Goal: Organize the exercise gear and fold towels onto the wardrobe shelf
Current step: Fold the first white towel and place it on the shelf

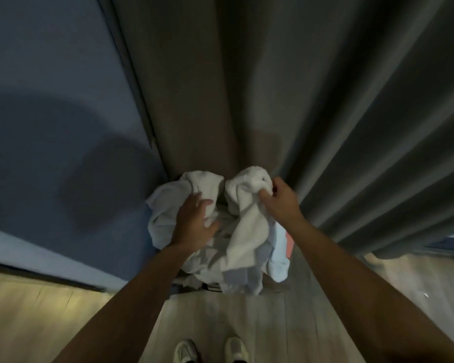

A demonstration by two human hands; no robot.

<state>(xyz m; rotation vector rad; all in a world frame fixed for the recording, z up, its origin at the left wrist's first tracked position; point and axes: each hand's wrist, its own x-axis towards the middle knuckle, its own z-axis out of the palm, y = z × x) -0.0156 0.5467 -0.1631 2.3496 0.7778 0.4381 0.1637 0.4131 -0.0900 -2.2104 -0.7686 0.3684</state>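
Note:
A heap of crumpled white towels lies low in front of me, at the foot of a grey curtain. My right hand pinches a bunched fold of one white towel and holds it above the heap. My left hand rests on the left part of the heap with its fingers spread. Whatever carries the heap is mostly hidden; only a dark edge shows below it. A pale blue cloth and something pink peek out on the heap's right side.
A grey curtain hangs in folds straight ahead and to the right. A blue wall stands on the left. Pale wood floor lies below, with my two white shoes at the bottom edge.

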